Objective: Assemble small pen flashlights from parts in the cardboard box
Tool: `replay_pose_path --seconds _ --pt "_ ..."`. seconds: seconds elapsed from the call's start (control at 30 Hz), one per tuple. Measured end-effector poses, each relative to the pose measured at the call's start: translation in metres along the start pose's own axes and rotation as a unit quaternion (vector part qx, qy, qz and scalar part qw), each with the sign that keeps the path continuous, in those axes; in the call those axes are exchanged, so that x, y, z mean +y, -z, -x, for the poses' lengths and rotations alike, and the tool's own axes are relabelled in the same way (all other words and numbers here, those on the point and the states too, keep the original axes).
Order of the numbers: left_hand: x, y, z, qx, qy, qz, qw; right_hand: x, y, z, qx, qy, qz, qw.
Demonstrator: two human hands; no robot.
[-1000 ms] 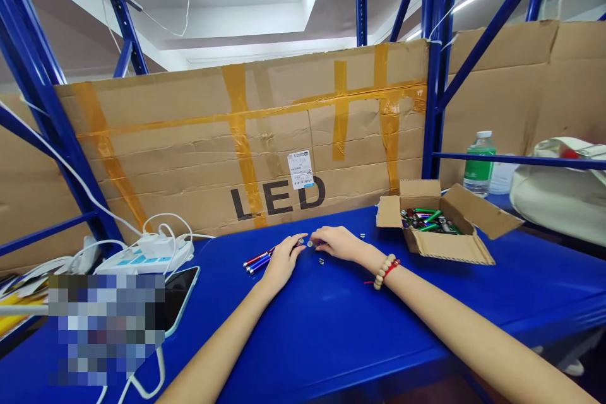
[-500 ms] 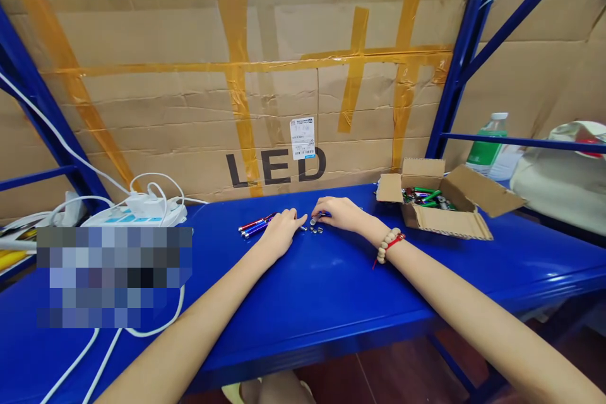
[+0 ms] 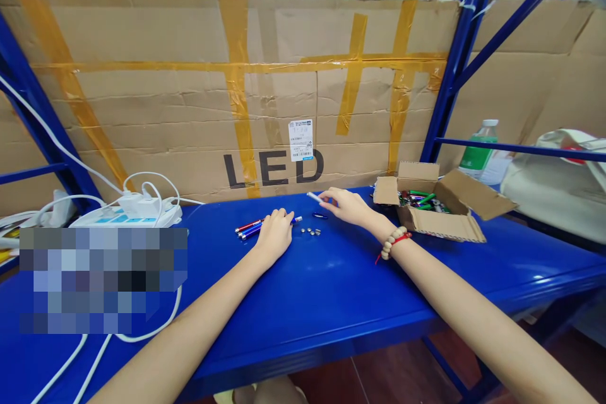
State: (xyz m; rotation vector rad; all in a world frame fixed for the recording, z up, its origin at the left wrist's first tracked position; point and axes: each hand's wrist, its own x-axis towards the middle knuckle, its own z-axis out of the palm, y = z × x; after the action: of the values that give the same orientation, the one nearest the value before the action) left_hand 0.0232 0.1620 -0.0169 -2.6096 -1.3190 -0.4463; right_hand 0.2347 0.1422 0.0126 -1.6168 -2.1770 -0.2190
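Observation:
My left hand [image 3: 277, 232] lies curled over slim metal penlights, its fingers closed on a blue penlight [image 3: 297, 219] whose silver end pokes out past the fingertips. A red penlight [image 3: 246, 226] and another blue one stick out on the hand's left side. Between thumb and fingers, my right hand [image 3: 341, 203] pinches a short, thin whitish stick [image 3: 314, 197], raised over the table's far part. Below it lies a small dark-blue tube piece [image 3: 320, 216]. Several small silver button cells [image 3: 311, 232] are scattered between the hands.
An open cardboard box [image 3: 442, 225] with several green and other coloured penlights stands right. Behind it are a green-labelled bottle [image 3: 479, 150] and a pale bag [image 3: 553, 183]. A white power strip [image 3: 127, 218] with cables sits left. Cardboard [image 3: 189, 107] walls the back of the blue table [image 3: 331, 303].
My right hand has risen off the button cells and now holds the whitish stick. The left fingers have drawn back from the cells and curled. The dark-blue tube piece is now visible.

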Motion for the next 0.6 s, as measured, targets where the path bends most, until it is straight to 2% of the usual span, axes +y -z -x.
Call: replay_pose_path --seconds 0.2,0.33,0.43,0.5,0.6 --pt "0.0 0.0 0.001 0.025 0.024 0.018 0.999 -0.002 0.003 0.001 -0.119 -0.005 -0.017 0.993" --pt "-0.003 -0.003 0.0 0.035 0.011 0.038 0.999 -0.008 0.004 0.002 -0.131 -0.005 -0.041 0.991" --pt "-0.006 -0.005 -0.001 0.043 0.003 0.05 0.998 -0.009 0.008 0.001 -0.072 -0.013 -0.032 0.997" --pt "-0.007 -0.005 -0.002 0.044 -0.001 0.065 0.997 -0.006 0.012 -0.001 0.014 -0.039 -0.026 0.999" --pt "-0.008 -0.005 -0.003 0.03 -0.011 0.104 0.994 0.007 0.025 -0.008 0.147 -0.098 -0.049 0.983"
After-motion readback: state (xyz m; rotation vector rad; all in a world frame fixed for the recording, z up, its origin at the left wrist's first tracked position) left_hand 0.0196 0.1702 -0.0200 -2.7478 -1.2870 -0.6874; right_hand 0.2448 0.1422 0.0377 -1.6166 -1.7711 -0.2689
